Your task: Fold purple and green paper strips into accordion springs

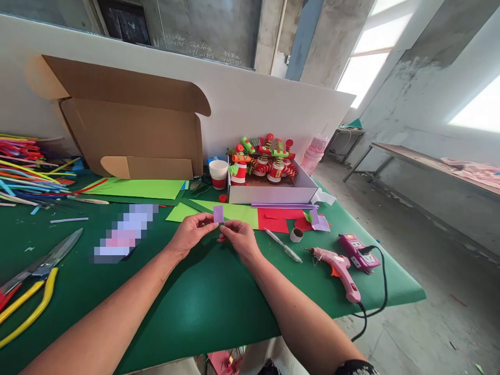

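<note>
A small purple paper piece (218, 214) stands raised over the green table (187, 312), and it is the clock's centre here. The left hand (191, 232) pinches it at its lower left edge between thumb and finger. The right hand (241, 237) has its thumb and finger drawn together just beside the lower right corner; I cannot tell whether they grip it. The 2 hands are close, fingertips nearly meeting. Paper cups (219, 169) stand at 12 o'clock, and a white tray (269, 195) of red and green figures at 2. Red paper (273, 223) lies at 3, a white pen (283, 245) and pink glue gun (339, 265) at 4, and yellow-handled shears (41, 269) at 8.
</note>
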Demonstrator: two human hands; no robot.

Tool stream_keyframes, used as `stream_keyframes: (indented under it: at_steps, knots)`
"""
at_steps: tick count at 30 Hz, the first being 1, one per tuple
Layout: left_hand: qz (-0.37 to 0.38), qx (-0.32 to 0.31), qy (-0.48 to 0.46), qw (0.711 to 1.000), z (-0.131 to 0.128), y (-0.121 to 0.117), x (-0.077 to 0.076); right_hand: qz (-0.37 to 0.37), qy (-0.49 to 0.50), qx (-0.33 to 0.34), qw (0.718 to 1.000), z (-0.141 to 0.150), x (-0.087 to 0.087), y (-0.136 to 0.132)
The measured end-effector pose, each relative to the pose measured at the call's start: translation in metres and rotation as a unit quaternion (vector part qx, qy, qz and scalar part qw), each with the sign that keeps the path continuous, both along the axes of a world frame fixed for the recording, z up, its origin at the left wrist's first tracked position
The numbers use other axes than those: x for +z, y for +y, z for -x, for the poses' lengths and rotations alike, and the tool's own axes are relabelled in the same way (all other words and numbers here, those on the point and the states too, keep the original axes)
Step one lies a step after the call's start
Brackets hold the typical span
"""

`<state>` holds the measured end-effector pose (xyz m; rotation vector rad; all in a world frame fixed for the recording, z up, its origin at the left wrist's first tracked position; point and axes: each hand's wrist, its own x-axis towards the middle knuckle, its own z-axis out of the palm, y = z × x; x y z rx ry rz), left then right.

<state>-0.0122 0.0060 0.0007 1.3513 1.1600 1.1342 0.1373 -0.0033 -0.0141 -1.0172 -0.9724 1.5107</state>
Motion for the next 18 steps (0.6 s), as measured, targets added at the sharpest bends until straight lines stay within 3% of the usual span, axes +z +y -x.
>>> stream_keyframes:
  at_steps: [18]
  knots:
    - [-0.078, 0.053, 0.064, 0.994, -0.004, -0.0024, -0.0039, 0.036, -0.006, 0.015, 0.999, -0.0018, 0.0051, -0.0014]
